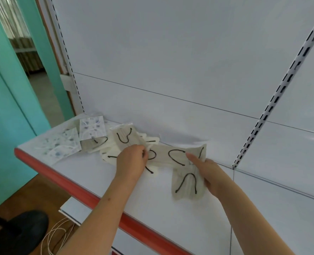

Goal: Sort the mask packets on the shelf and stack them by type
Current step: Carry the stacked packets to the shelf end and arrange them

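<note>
**Sorting under way: cream packets being gathered at mid-shelf**

The person is standing at the white shelf (152, 208), both bare arms reaching over its red front edge (69, 183).

Right hand (210, 176) is pinching a small bunch of cream mask packets (187, 183) with black ear loops, thumb on top, fingers closed underneath; the bunch is hanging slightly fanned over the middle of the shelf, toward the back wall.

Left hand (132, 159) is curling its fingers onto the loose cream heap (124, 139), which is lying spread along the back edge. It looks to be picking at one packet, but I cannot tell whether it is actually gripping one.

Two blue-patterned packets (64, 144) are lying flat near the shelf's left end, just beside the cream heap, one overlapping the other.

Judgement: the step in hand is collecting the cream type into one stack. The next move likely calls for freeing a single packet from the heap without dragging its neighbours, then squaring it onto the right-hand bunch. The patterned ones appear untouched.
</note>
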Tool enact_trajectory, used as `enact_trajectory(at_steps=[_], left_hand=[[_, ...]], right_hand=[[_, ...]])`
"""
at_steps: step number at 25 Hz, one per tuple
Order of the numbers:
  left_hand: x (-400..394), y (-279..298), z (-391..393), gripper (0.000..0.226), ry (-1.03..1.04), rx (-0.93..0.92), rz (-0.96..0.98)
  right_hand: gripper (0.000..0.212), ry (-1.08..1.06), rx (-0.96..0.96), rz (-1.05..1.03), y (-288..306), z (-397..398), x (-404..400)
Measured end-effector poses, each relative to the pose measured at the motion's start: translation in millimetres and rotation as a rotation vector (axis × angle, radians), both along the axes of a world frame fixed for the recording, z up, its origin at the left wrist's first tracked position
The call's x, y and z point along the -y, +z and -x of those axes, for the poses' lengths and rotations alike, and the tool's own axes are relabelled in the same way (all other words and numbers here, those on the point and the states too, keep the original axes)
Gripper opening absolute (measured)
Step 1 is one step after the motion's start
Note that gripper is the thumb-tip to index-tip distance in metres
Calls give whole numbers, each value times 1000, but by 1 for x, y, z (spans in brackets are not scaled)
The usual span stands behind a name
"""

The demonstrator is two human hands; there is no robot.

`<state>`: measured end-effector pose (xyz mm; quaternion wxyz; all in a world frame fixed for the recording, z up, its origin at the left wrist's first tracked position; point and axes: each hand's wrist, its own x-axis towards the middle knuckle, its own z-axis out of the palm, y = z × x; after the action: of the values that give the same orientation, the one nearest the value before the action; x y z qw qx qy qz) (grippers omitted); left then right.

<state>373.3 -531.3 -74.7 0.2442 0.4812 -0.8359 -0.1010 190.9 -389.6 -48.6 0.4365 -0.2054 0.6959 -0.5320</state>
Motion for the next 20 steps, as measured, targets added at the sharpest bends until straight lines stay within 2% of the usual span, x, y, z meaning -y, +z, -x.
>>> enact_trajectory(at_steps=[2, 4, 6, 8, 10, 12, 14, 15, 17, 18, 19, 20], left_hand=[[-12, 9, 4, 34, -44, -64, -5], [-33, 17, 6, 34, -84, -135, -44], [-63, 18, 6, 30, -81, -254, -75], [-101, 24, 15, 29, -106, -451, -153], [-136, 29, 30, 39, -191, -618, -369], [-162, 28, 46, 45, -262, -668, -537], [-172, 21, 59, 36, -179, -670, -492], [-172, 19, 62, 48, -93, -645, -503], [-176, 24, 63, 104, 65, -650, -753], [-176, 26, 62, 117, 69, -735, -927], [-177, 31, 61, 110, 5, -882, -1078], [-178, 34, 60, 87, -53, -1039, -1208]], right_hand=[[39, 4, -100, -27, 0, -7, 12], [35, -48, -140, -14, 3, -12, 16], [27, -136, -86, 76, 6, -13, 4], [15, -178, 3, 172, 14, -11, -23], [11, -167, 110, 235, 20, -8, -53], [17, -150, 162, 268, 20, -3, -81], [19, -147, 233, 318, 22, -2, -102], [20, -137, 276, 349, 23, -2, -110], [23, -86, 316, 407, 24, -2, -125], [26, -54, 311, 426, 25, -1, -130], [28, -26, 294, 433, 26, 0, -135], [27, -2, 262, 429, 26, 3, -138]])
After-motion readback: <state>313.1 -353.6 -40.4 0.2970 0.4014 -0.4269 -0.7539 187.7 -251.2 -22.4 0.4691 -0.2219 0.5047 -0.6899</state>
